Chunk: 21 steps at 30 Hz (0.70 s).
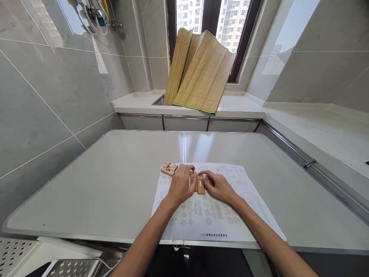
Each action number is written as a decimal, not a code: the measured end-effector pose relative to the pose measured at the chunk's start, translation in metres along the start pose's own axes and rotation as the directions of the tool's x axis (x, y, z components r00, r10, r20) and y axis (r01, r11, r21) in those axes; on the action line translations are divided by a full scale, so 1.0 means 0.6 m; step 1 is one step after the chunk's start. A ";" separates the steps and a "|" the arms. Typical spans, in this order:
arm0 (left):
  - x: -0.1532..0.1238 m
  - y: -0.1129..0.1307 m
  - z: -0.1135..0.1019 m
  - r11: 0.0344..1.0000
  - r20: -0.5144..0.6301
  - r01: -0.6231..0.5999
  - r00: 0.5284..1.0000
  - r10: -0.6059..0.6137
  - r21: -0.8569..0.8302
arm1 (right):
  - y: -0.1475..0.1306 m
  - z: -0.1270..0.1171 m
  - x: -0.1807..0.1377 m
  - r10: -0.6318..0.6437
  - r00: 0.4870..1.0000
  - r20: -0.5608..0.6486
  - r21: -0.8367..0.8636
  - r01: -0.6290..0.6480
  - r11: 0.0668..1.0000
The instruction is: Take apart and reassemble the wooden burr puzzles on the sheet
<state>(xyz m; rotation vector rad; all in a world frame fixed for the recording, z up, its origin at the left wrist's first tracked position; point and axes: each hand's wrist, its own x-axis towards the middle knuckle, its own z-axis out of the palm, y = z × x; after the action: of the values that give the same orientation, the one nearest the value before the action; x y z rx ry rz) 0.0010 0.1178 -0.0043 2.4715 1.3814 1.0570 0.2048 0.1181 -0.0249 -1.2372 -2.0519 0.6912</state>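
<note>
A printed instruction sheet (213,215) lies on the grey table (115,184). On it, between my hands, stand a few flat wooden puzzle bars (199,185) side by side. My left hand (181,184) curls its fingers round their left side. My right hand (218,186) pinches them from the right with thumb and fingertips. A small pile of loose wooden puzzle pieces (169,168) rests at the sheet's far left corner, just beyond my left hand.
A rolled bamboo mat (198,73) leans against the window on the white ledge (239,105) behind the table. Tiled walls close in on the left and right. A perforated metal surface (17,250) shows below the table's near left edge.
</note>
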 end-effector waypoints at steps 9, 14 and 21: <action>-0.001 -0.004 0.002 0.999 0.064 -0.029 0.998 0.028 0.023 | -0.007 -0.001 0.001 0.017 0.999 0.049 0.187 -0.026 0.982; 0.000 -0.013 0.009 0.994 0.019 0.012 1.000 -0.014 0.107 | -0.003 0.001 0.000 0.012 0.999 0.039 0.203 -0.020 0.979; -0.004 -0.032 0.025 0.969 -0.057 0.106 0.994 -0.096 0.225 | -0.004 0.000 -0.001 0.012 1.000 0.026 0.179 -0.016 0.984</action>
<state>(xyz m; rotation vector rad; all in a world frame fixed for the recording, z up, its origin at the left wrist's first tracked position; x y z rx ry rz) -0.0042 0.1304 -0.0248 2.5100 1.7116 0.9896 0.2034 0.1164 -0.0234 -1.1464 -1.9550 0.8815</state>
